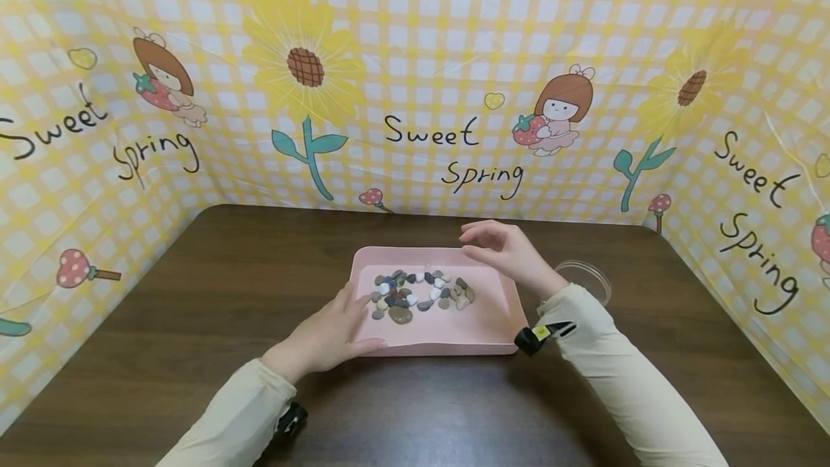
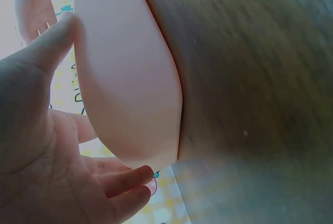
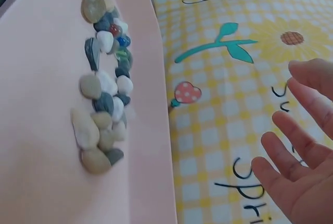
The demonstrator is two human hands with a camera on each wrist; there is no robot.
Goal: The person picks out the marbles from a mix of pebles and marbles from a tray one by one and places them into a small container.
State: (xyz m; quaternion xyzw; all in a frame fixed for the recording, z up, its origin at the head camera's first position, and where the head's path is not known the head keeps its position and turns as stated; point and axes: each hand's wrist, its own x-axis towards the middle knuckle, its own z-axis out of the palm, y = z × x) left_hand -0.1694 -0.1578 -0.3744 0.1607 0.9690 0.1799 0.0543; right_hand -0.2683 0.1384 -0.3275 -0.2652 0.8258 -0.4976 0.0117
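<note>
A pink rectangular tray (image 1: 486,326) stands on the table and holds several pebbles in a ring-like outline, grey, white and tan. In the right wrist view, a white pebble (image 3: 105,41) lies beside a blue glass marble (image 3: 124,41), a green marble (image 3: 123,55) and a red one (image 3: 114,29). A large brown pebble (image 1: 400,315) sits at the front left of the group. My left hand (image 1: 327,330) rests spread at the tray's front left corner, thumb at the front rim. Above the back right rim hovers my right hand (image 1: 502,247), holding nothing, its fingers loosely bent.
A clear round plastic dish or lid (image 1: 603,283) lies right of the tray, partly behind the right wrist. The dark wooden table (image 1: 194,323) is bordered by a yellow checked cloth (image 1: 415,78) with printed flowers. Each wrist carries a small black camera.
</note>
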